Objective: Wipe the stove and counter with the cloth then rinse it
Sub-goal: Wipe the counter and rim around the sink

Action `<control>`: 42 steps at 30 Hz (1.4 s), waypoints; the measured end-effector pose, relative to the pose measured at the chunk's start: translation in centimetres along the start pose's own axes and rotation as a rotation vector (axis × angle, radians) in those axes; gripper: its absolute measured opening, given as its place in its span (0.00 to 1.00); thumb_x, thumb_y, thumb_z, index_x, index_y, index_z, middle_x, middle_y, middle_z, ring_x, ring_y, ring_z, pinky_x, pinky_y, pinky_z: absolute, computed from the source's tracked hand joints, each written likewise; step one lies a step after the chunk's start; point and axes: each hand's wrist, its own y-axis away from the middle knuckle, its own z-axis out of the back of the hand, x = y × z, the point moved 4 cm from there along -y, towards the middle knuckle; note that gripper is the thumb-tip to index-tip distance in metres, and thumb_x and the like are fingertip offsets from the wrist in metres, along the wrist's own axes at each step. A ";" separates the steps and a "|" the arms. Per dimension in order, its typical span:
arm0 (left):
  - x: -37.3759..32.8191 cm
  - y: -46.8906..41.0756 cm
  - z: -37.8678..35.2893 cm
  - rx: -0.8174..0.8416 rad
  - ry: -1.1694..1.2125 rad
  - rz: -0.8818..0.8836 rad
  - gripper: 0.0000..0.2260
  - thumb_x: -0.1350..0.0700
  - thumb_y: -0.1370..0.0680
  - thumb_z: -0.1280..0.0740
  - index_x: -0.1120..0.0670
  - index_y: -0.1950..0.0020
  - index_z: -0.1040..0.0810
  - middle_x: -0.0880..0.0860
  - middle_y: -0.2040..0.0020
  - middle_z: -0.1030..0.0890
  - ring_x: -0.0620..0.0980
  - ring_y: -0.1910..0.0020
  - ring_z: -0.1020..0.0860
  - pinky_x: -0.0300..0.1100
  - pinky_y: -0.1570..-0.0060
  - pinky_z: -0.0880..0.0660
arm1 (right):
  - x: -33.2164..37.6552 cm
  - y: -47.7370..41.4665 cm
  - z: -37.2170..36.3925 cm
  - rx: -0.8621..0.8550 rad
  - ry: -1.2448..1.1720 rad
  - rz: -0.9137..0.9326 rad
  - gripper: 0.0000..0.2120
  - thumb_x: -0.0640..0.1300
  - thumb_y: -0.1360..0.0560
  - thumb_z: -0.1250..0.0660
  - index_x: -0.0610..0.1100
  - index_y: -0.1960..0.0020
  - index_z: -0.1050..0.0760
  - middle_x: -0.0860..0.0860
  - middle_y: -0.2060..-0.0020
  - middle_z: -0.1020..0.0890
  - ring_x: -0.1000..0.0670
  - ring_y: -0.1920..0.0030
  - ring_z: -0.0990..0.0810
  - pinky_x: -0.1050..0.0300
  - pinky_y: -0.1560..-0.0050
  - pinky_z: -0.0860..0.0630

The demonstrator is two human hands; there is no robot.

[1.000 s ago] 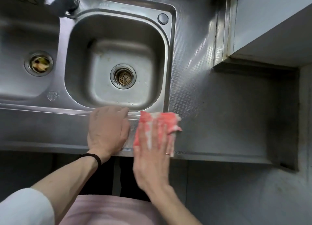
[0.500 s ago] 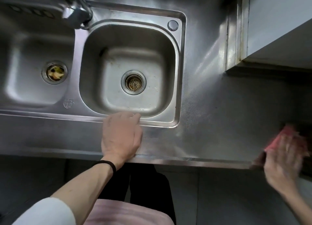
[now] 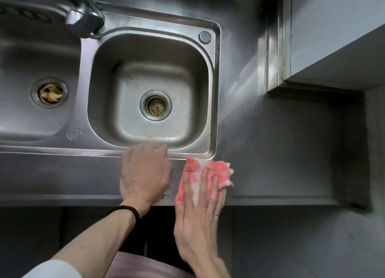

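Note:
A pink and white cloth (image 3: 218, 170) lies on the steel counter (image 3: 281, 156) just below the right corner of the sink. My right hand (image 3: 198, 219) presses on it with straight fingers, the palm hanging over the counter's front edge. To its left, my left hand (image 3: 143, 173) rests flat on the counter, fingertips at the rim of the right sink basin (image 3: 150, 86). No stove is in view.
A faucet (image 3: 83, 17) stands between the right basin and a left basin (image 3: 35, 69) whose drain holds food scraps. A grey wall cabinet (image 3: 333, 27) juts out at the upper right. The counter ends in a dark corner at the far right.
My right hand swept the cloth from beside the sink to the far right end of the counter, then back to beside my left hand. The left hand stayed at the basin rim.

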 end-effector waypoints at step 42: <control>-0.3 -0.3 0.8 0.137 0.018 0.074 0.17 0.49 0.23 0.38 0.49 0.39 0.17 0.50 0.43 0.18 0.57 0.42 0.22 0.55 0.35 0.30 | -8.6 -6.9 6.0 0.181 0.224 0.829 0.30 0.55 0.16 0.43 0.56 0.16 0.45 0.48 0.15 0.45 0.40 0.16 0.48 0.34 0.22 0.46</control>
